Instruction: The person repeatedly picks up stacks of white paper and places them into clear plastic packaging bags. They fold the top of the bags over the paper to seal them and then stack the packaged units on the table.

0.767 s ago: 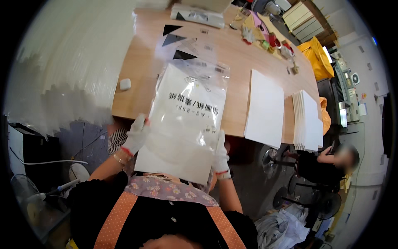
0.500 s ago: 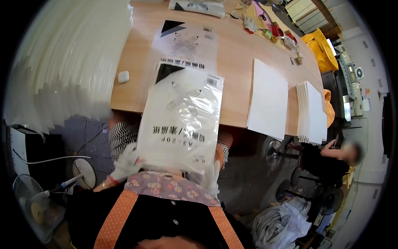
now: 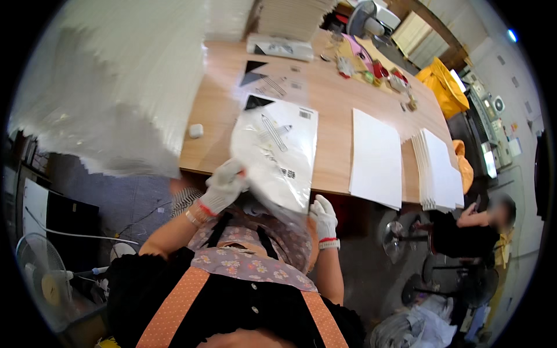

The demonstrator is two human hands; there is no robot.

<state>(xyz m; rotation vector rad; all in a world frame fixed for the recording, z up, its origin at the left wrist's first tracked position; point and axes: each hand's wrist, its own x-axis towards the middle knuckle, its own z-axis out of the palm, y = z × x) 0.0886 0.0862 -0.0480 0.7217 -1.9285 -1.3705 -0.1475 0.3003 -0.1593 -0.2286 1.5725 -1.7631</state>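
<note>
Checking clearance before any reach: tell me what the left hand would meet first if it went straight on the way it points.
The gloved left hand points up and right, already gripping the clear plastic bag. Straight on it would likely press into that bag, then the wooden table's near edge; depth is unclear.

Clear bag now crumpled, tilted rt, left hand raised

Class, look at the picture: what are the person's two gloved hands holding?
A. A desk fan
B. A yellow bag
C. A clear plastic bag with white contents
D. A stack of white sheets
C: the left hand and right hand, both in white gloves, grip the clear plastic bag at its lower edge, over the near edge of the wooden table.
</note>
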